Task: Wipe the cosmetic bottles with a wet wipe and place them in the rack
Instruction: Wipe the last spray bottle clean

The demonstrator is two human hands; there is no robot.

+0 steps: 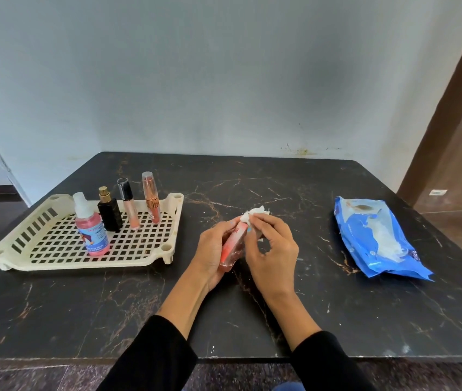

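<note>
My left hand (pixel 210 252) grips a pink-orange cosmetic bottle (pixel 232 246) above the middle of the dark marble table (pixel 308 292). My right hand (pixel 269 246) pinches a white wet wipe (pixel 253 213) against the bottle's top end. The cream plastic rack (pixel 26 249) sits at the left. In it stand a pink spray bottle (pixel 91 230), a black perfume bottle (pixel 109 211), a lip gloss tube with a black cap (pixel 129 204) and a peach lip gloss tube (pixel 151 198).
A blue pack of wet wipes (pixel 376 238) lies on the right side of the table. A pale wall stands behind the table's far edge. A brown wooden door frame (pixel 449 108) rises at the right.
</note>
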